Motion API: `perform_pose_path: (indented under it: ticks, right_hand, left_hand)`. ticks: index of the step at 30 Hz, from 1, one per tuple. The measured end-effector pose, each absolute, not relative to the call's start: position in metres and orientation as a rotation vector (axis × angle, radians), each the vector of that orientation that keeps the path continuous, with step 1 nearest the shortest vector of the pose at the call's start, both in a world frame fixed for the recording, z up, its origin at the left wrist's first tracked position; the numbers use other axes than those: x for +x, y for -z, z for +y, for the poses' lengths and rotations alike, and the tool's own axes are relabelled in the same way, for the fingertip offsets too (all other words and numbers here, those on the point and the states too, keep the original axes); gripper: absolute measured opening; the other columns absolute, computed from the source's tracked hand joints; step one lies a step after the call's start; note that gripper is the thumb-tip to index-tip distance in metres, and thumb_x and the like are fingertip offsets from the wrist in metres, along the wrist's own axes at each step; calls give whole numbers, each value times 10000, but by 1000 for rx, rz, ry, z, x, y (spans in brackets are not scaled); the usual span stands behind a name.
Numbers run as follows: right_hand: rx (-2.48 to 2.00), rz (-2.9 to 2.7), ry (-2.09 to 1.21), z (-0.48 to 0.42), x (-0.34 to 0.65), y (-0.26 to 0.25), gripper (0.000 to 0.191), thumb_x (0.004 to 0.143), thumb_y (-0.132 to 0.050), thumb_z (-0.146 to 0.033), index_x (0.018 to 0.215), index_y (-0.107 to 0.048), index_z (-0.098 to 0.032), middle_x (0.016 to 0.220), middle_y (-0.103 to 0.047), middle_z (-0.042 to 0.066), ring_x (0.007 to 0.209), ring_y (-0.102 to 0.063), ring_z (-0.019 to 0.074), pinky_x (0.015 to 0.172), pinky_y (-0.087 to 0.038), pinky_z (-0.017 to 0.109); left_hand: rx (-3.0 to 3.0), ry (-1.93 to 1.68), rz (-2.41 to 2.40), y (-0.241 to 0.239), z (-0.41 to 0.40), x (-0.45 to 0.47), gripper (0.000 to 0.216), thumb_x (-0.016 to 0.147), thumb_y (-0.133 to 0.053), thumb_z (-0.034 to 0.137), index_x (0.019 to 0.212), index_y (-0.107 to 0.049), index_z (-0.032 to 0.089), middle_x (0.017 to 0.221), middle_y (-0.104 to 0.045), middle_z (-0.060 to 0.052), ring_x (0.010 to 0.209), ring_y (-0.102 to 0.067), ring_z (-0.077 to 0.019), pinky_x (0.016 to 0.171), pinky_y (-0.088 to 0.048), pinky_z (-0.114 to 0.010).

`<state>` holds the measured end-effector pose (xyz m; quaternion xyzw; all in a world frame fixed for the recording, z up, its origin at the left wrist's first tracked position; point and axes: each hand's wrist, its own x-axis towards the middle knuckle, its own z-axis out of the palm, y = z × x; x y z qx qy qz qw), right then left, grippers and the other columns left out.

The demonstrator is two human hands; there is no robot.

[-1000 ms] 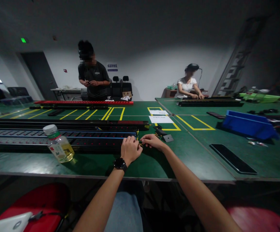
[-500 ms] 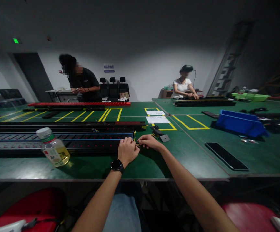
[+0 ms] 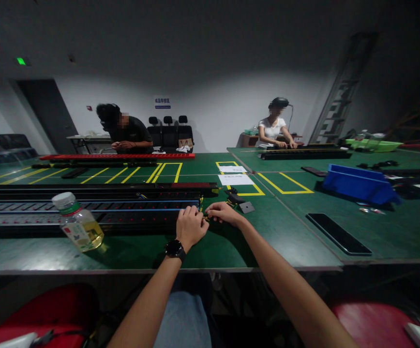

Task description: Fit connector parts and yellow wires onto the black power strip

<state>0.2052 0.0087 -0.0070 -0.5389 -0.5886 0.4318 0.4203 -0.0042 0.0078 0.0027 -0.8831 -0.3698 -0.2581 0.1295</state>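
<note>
My left hand (image 3: 191, 225), with a black watch on its wrist, is closed at the right end of a long black rail (image 3: 148, 220) dotted with red. Its fingertips hide what they grip. Close beside it, my right hand (image 3: 222, 214) pinches thin yellow wires (image 3: 205, 217) that come out between both hands. The fingers of the two hands nearly meet. Just beyond my right hand lie a small grey metal plate (image 3: 247, 207) and a black part (image 3: 234, 196) with yellow leads. Another rail with a blue edge (image 3: 123, 210) runs behind the red-dotted one.
A bottle of yellow liquid (image 3: 77, 222) stands before the rails at left. To the right lie a phone (image 3: 337, 233) and a blue bin (image 3: 358, 184). White paper sheets (image 3: 235, 180) lie ahead on the green table (image 3: 286, 227). Two people work across the table, at a red rail (image 3: 119, 156) and a black one.
My hands stay at the rail end in nearly the same pose. The person at the far left has bent lower over the table. The view has shifted very slightly.
</note>
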Motion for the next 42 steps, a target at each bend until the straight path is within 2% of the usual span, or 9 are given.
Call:
perform_pose_path:
  ticks: [42]
  right_hand:
    - [-1349, -1454, -1094, 10, 206, 10, 173, 816, -777, -282, 943, -775, -166, 783, -744, 14, 596, -595, 96, 444, -396, 159]
  left_hand:
    - [-2569, 740, -1087, -4, 7, -4, 180, 936, -608, 277, 858, -754, 205, 974, -659, -122, 991, -565, -294, 856, -405, -451]
